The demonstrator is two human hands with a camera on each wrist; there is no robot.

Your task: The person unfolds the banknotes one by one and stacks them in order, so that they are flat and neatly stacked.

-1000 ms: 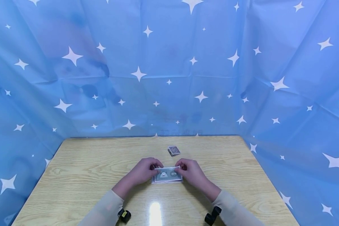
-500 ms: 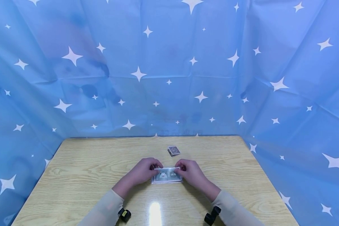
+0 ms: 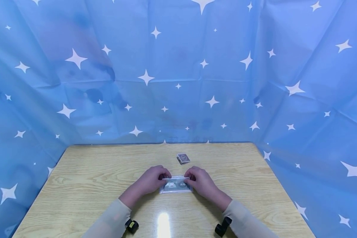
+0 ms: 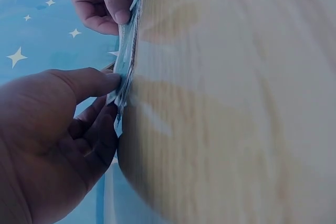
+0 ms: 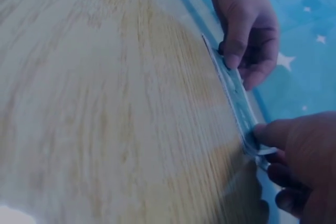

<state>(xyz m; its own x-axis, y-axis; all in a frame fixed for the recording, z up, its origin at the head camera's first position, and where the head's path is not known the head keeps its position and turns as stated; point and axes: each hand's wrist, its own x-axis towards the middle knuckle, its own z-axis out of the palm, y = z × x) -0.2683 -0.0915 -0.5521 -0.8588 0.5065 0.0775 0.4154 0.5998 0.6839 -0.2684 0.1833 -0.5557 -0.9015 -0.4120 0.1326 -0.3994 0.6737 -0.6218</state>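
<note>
A small oblong grey-green printed card (image 3: 177, 187) with a pale border and a glossy, see-through surface lies at the middle of the table. A pale figure and a round mark show faintly on it through glare. Its far left corner is pinched between thumb and fingers of my left hand (image 3: 152, 179). My right hand (image 3: 201, 181) pinches the far right corner the same way. Seen edge-on in the left wrist view, the card (image 4: 126, 59) forms a thin pile of several layers. Both thumbs lie on top; the fingertips behind are partly hidden.
Beyond the hands stands a small folded card (image 3: 183, 158) with a dark patterned face, slightly propped up. The wood-grain table (image 3: 101, 175) ends at a far edge against a blue curtain (image 3: 178, 62) with white stars. A light reflection (image 3: 163, 224) shines near the front.
The card's picture has grown fainter under glare, and its upper layer appears to tilt or shift slightly toward the near edge. Both hands keep nearly the same place and grip.
</note>
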